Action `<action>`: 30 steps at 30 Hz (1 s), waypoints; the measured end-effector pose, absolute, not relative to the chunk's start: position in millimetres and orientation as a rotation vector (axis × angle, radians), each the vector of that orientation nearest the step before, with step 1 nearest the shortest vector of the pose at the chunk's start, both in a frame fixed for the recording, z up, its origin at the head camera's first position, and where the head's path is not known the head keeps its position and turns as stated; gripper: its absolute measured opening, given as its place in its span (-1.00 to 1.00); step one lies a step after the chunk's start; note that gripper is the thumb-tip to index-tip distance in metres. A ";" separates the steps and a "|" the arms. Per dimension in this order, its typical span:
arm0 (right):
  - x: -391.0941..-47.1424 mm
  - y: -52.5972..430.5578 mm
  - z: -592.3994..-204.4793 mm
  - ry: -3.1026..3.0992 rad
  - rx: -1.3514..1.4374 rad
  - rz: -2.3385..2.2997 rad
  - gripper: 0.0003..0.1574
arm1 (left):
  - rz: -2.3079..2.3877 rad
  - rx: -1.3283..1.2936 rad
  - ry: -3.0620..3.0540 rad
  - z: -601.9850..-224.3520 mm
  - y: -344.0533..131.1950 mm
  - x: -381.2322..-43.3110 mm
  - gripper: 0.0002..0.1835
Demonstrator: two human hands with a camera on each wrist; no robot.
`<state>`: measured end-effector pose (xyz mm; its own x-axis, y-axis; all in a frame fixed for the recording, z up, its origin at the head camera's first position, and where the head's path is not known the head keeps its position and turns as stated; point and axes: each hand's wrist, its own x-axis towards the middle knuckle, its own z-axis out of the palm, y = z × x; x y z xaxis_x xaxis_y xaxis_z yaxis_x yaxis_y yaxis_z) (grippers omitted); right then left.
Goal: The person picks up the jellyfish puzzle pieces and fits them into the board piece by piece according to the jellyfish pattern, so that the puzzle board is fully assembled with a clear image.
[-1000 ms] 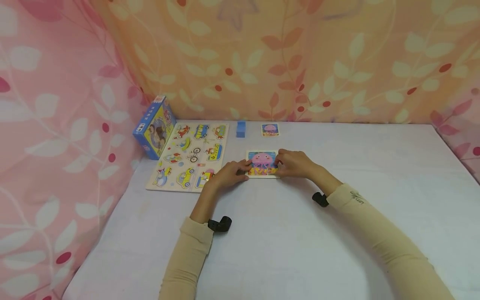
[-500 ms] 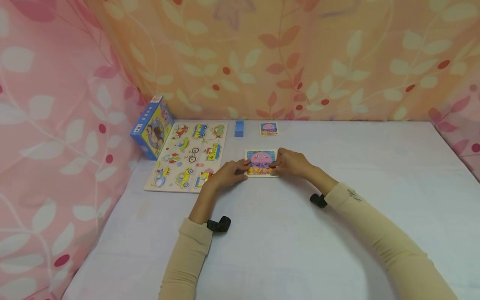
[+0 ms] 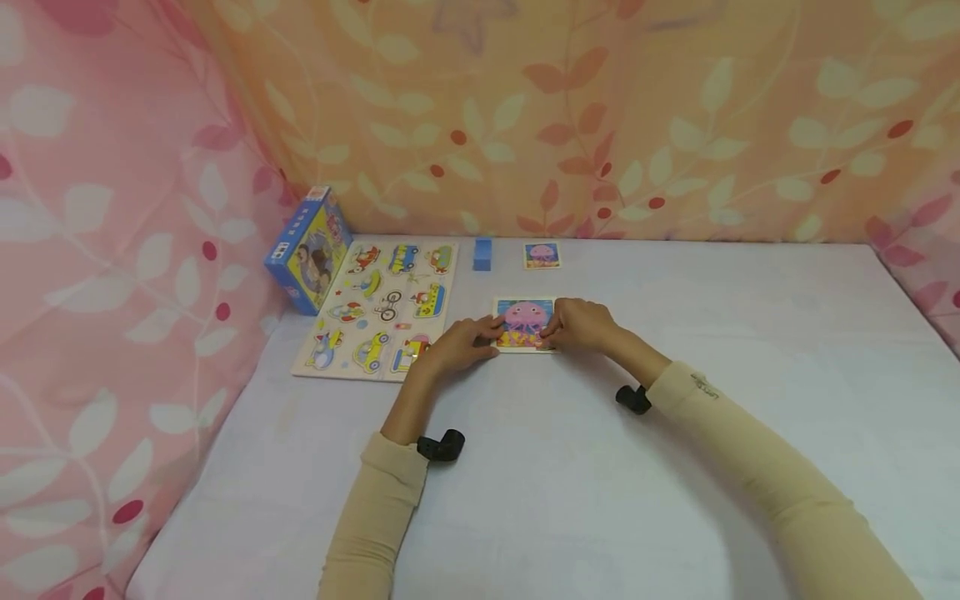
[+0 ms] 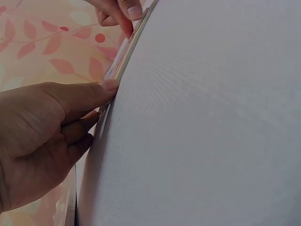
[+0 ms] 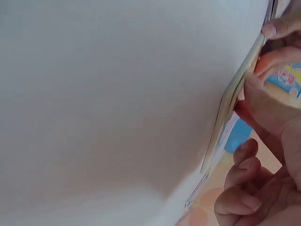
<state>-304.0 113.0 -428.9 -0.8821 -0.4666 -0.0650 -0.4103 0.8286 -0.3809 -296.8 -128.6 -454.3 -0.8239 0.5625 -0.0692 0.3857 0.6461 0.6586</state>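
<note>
A jellyfish jigsaw puzzle point(image 3: 522, 315) in a pale frame lies flat on the table between the two hands. My left hand point(image 3: 459, 346) holds its left side; in the left wrist view the thumb point(image 4: 109, 85) sits at the near edge, with the other fingers beyond. On the right side, my right hand point(image 3: 583, 325) has thumb and index finger close together over the lower right of the picture, pinching a puzzle piece mostly hidden under the fingertips. The right wrist view shows that thumb point(image 5: 254, 81) on the puzzle's surface and the remaining fingers curled loosely.
A small jellyfish card point(image 3: 542, 256) and a blue block point(image 3: 482, 255) lie behind the puzzle. To the left is a wooden vehicle puzzle board point(image 3: 360, 287), close to the left forearm. A blue box point(image 3: 309, 250) stands beside it, against the patterned cloth.
The right fingertips have shifted slightly over the puzzle's lower right, where the jellyfish picture now looks more joined up than a second ago. The left hand keeps its place at the left edge.
</note>
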 end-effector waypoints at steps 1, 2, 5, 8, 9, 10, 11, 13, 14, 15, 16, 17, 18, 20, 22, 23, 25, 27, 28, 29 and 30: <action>-303.0 113.6 -429.0 2.857 -0.682 -0.532 -0.60 | 0.946 0.764 2.603 -454.0 -128.5 -296.7 -0.54; -302.1 114.3 -429.5 2.858 -0.680 -0.527 -0.57 | 0.945 0.764 2.607 -453.8 -128.5 -296.8 -0.55; -299.7 116.2 -431.5 2.863 -0.673 -0.537 -0.53 | 0.948 0.761 2.617 -454.0 -129.0 -296.7 -0.55; -298.2 118.1 -435.2 2.887 -0.664 -0.550 -0.55 | 0.958 0.780 2.601 -455.2 -128.5 -296.1 -0.55; -297.7 118.7 -436.0 2.896 -0.669 -0.543 -0.56 | 0.956 0.791 2.592 -455.7 -127.9 -296.0 -0.55; -297.3 119.1 -436.6 2.906 -0.678 -0.530 -0.58 | 0.957 0.803 2.583 -456.1 -127.2 -296.0 -0.55; -296.9 119.4 -436.8 2.917 -0.689 -0.514 -0.60 | 0.954 0.811 2.578 -456.4 -126.3 -296.0 -0.55; -297.0 119.5 -437.1 2.931 -0.708 -0.490 -0.63 | 0.944 0.818 2.582 -456.5 -125.3 -296.2 -0.55; -297.2 119.4 -436.9 2.934 -0.709 -0.483 -0.64 | 0.940 0.813 2.587 -456.3 -124.9 -296.6 -0.55; -297.6 119.3 -436.5 2.930 -0.692 -0.499 -0.65 | 0.938 0.808 2.591 -455.8 -124.7 -297.2 -0.55; -298.1 119.5 -436.4 2.923 -0.662 -0.518 -0.65 | 0.938 0.810 2.595 -455.1 -124.5 -297.7 -0.54; -299.2 120.4 -437.1 2.911 -0.634 -0.544 -0.65 | 0.935 0.810 2.597 -454.5 -124.3 -298.5 -0.55; -300.0 121.2 -437.2 2.894 -0.599 -0.576 -0.64 | 0.939 0.809 2.594 -454.0 -123.9 -299.3 -0.55; -302.6 124.2 -437.5 2.848 -0.545 -0.643 -0.65 | 0.944 0.812 2.584 -452.7 -122.8 -300.6 -0.55; -305.8 128.0 -437.5 2.784 -0.574 -0.698 -0.64 | 0.936 0.817 2.574 -452.1 -122.3 -300.4 -0.55; -307.5 130.8 -436.9 2.754 -0.602 -0.729 -0.63 | 0.922 0.813 2.572 -451.8 -121.6 -300.3 -0.56; -310.3 137.2 -433.3 2.712 -0.632 -0.796 -0.61 | 0.869 0.816 2.581 -450.1 -120.1 -299.5 -0.57; -311.9 145.7 -428.4 2.719 -0.639 -0.842 -0.55 | 0.783 0.826 2.599 -447.6 -117.8 -298.6 -0.60; -311.4 150.3 -425.2 2.747 -0.613 -0.844 -0.51 | 0.735 0.832 2.607 -446.1 -116.3 -298.0 -0.63; -310.1 155.0 -422.0 2.788 -0.562 -0.830 -0.46 | 0.696 0.839 2.611 -444.5 -114.9 -297.3 -0.62; -307.9 159.6 -419.3 2.839 -0.517 -0.792 -0.39 | 0.656 0.843 2.624 -443.2 -113.4 -296.5 -0.60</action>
